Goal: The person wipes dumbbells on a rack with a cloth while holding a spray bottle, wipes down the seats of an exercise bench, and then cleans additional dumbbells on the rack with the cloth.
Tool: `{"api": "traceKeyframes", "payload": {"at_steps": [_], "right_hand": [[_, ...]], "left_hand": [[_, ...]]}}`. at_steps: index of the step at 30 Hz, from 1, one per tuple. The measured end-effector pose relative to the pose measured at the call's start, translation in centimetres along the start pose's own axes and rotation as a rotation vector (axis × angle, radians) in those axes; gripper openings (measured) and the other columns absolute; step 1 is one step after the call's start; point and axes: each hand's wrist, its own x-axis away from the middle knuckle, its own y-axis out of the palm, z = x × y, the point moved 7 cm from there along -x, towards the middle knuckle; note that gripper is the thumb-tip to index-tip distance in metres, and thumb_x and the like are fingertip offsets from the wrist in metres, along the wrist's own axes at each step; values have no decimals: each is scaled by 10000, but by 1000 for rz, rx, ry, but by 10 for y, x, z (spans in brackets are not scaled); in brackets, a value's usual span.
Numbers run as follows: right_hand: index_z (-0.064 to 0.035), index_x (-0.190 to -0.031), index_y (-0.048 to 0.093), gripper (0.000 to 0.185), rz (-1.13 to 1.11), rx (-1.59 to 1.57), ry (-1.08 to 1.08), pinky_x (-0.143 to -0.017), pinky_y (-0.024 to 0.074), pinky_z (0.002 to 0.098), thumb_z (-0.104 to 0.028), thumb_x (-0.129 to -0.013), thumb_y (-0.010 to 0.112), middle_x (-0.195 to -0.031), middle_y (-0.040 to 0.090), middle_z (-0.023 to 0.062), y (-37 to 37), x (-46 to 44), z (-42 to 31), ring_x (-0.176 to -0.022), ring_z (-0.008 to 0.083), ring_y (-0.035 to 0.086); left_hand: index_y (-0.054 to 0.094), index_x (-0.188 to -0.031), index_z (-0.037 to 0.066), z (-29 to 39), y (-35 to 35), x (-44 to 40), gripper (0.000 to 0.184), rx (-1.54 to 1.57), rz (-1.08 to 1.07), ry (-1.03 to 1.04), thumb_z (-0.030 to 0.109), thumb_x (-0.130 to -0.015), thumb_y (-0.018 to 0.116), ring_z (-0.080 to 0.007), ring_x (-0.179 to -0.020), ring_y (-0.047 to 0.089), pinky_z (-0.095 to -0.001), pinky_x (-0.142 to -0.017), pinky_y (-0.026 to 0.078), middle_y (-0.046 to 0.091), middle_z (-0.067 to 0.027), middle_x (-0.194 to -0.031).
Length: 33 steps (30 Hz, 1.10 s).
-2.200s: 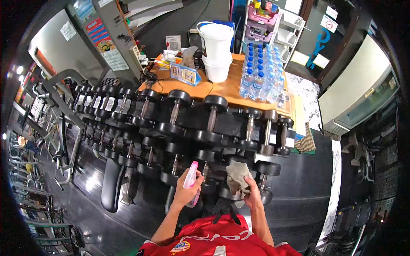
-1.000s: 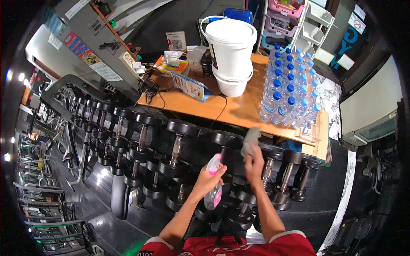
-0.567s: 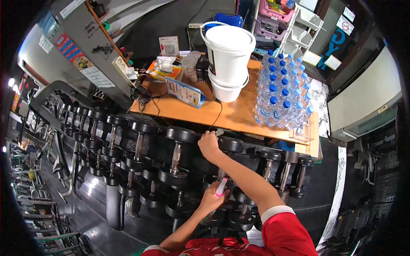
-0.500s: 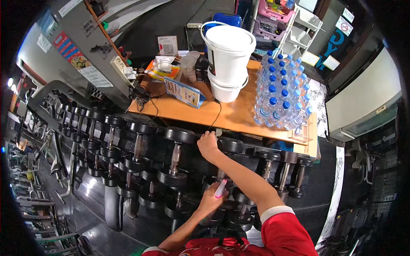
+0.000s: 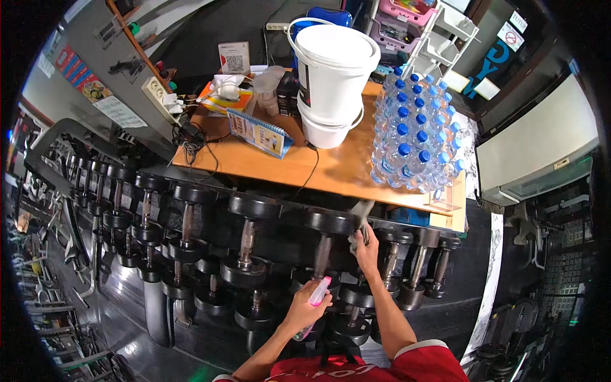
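My left hand (image 5: 307, 309) is wrapped round a spray bottle (image 5: 319, 291) with a pink and white trigger head, held low in front of the rack. Its lower body shows only partly below my fingers. A greyish cloth (image 5: 361, 213) is gripped in my right hand (image 5: 366, 249), at the right side of a large black dumbbell's head (image 5: 330, 221). That dumbbell's metal handle (image 5: 323, 253) runs down behind the spray bottle. Part of the cloth is blurred, and my fingers hide some of it.
Several dumbbells (image 5: 247, 239) line the rack to both sides. Behind it, a wooden desk (image 5: 344, 175) carries stacked white buckets (image 5: 334, 70), a pack of water bottles (image 5: 417, 137), a desk calendar (image 5: 259, 134) and cables (image 5: 191, 143). A white fridge (image 5: 541, 149) stands right.
My right hand has moved right and down, from the far end of the dumbbell to its right side, and the cloth now shows. The view has shifted slightly; my left hand still holds the spray bottle.
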Motion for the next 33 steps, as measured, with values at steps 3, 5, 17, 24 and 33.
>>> {"api": "traceKeyframes", "payload": {"at_steps": [3, 5, 17, 24, 33], "right_hand": [[-8, -1187, 556, 281, 38, 33, 11, -933, 397, 300, -50, -912, 511, -1136, 612, 129, 0, -13, -16, -1060, 180, 548], [-1, -1165, 558, 271, -52, 97, -55, -912, 417, 309, -78, -908, 518, -1091, 634, 134, 3, -37, -9, -1020, 191, 578], [-136, -1153, 628, 300, -867, 563, 26, -822, 465, 327, -170, -857, 593, -963, 671, 127, 36, -95, -109, -853, 243, 622], [-87, -1118, 625, 261, -684, 484, 13, -797, 461, 335, -152, -879, 544, -939, 651, 147, 59, -137, -38, -850, 263, 596], [-149, -1134, 613, 266, -1150, 433, -237, -835, 464, 365, -140, -884, 523, -1015, 657, 133, 110, -86, -117, -941, 281, 612]], "left_hand": [[558, -1073, -44, 6, 0, -1, 241, -56, -3, 13, -35, -834, 591, -165, -829, 623, -310, -715, 602, 527, -87, -987], [554, -1081, -43, 12, 0, -1, 250, -39, -3, -20, -36, -834, 591, -166, -833, 624, -305, -718, 601, 527, -88, -998], [545, -1096, -57, 1, 1, -1, 265, -84, -18, 15, -36, -836, 591, -177, -859, 624, -286, -711, 593, 529, -113, -1029], [561, -1051, -50, 5, -1, -3, 227, -122, -38, 21, -27, -829, 602, -178, -865, 623, -292, -706, 586, 534, -119, -1038], [599, -994, -15, 9, -3, -3, 247, -44, 48, -5, 84, -782, 679, -303, -887, 623, -359, -752, 514, 624, -159, -963]]}}
